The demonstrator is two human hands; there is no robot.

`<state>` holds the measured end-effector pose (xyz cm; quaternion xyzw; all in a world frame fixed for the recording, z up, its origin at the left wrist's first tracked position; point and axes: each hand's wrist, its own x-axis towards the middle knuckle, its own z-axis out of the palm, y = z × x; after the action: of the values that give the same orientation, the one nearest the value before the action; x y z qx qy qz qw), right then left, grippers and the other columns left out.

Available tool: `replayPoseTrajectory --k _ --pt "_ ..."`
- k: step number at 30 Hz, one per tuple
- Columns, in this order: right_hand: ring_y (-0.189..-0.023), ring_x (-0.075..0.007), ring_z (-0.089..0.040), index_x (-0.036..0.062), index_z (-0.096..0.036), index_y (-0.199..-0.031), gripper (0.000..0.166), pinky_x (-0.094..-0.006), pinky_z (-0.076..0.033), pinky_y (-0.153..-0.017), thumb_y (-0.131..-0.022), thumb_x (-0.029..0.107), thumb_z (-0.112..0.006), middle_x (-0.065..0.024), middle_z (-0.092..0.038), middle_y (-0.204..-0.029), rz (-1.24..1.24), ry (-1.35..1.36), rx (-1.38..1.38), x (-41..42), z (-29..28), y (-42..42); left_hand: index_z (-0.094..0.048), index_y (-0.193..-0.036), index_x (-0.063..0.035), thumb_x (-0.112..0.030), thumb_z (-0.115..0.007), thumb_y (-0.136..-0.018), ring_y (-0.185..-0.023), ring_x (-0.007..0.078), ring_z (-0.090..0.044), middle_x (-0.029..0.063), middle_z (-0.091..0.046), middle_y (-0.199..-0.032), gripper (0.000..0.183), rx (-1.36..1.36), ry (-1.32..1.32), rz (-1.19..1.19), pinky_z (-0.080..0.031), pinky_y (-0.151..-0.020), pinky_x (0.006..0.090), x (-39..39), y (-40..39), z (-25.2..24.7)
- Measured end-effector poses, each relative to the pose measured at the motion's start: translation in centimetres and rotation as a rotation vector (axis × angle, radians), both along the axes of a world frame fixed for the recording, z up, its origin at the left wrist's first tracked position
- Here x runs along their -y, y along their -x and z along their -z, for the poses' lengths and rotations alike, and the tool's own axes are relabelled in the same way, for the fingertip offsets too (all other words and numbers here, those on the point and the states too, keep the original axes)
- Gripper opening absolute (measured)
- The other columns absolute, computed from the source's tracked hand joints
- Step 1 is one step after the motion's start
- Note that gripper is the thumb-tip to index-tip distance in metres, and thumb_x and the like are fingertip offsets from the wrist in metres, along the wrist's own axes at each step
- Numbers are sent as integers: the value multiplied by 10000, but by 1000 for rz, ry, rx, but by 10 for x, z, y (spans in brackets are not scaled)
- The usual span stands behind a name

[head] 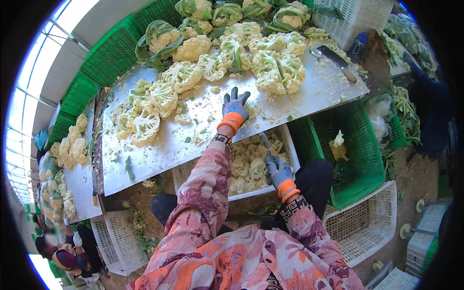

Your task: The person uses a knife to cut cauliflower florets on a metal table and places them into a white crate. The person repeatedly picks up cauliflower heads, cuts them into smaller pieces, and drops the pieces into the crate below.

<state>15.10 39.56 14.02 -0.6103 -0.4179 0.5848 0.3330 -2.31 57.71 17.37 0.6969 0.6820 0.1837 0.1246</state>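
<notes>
My left hand [235, 107], in a grey glove with an orange cuff, reaches over the metal-topped table [214, 139] with its fingers apart. A small pale green cauliflower piece [250, 111] lies beside it, partly hidden. My right hand [279, 173], gloved alike, is closed around a metal tool [266, 143] with a slim curved end; whether it is a knife or a spoon I cannot tell. Below it, a white crate [293, 150] holds cut cauliflower florets [250, 166]. Halved cauliflower heads [270, 74] lie beyond my left hand, and more cut pieces [146, 128] are to its left.
Whole leafy cauliflowers [165, 38] line the table's far side. A wood-handled knife [337, 61] and a spoon [316, 53] lie at right. A green crate [359, 152] stands by my right knee, a white crate [362, 221] below it. Another person [69, 253] works at lower left.
</notes>
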Motion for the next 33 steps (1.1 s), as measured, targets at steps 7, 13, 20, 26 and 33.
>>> replayPoseTrajectory --k 7,13,20,26,33 --pt "-490 -208 -578 62 -582 -961 365 -357 -446 -489 -914 420 -527 -100 -592 -603 22 -74 170 -25 -6 10 -636 -1134 -223 -52 -744 -605 -1197 361 -470 196 -427 -1330 566 235 -49 65 -427 -994 362 19 30 30" --pt "-707 -334 -646 74 -591 -979 360 -433 -493 -642 -916 416 -496 -172 -659 -763 -64 -561 517 -50 -4 46 -531 -1238 -173 -73 -753 -593 -1112 363 -522 169 -470 -1284 689 324 -198 24 -462 -945 383 40 38 39" --pt "-780 -377 -634 77 -590 -986 380 -455 -494 -694 -921 427 -458 -178 -670 -838 -218 -497 737 -59 -1 58 -487 -1249 -88 -101 -767 -581 -1112 360 -510 160 -505 -1233 724 334 -228 -31 -442 -964 383 42 37 43" --pt "-822 -409 -617 56 -599 -989 410 -476 -482 -727 -920 439 -469 -210 -659 -883 -50 -310 457 -65 6 47 -455 -1330 -81 97 -659 -604 -1000 228 -581 102 -468 -1305 775 1064 188 -60 -525 -776 298 37 38 24" --pt "-785 -394 -621 59 -597 -1021 393 -446 -483 -715 -915 424 -495 -214 -655 -867 -84 -84 270 -70 -13 30 -470 -1346 -324 166 -427 -603 -1266 328 -431 163 -227 -1506 890 303 23 167 -469 -910 306 12 41 15"
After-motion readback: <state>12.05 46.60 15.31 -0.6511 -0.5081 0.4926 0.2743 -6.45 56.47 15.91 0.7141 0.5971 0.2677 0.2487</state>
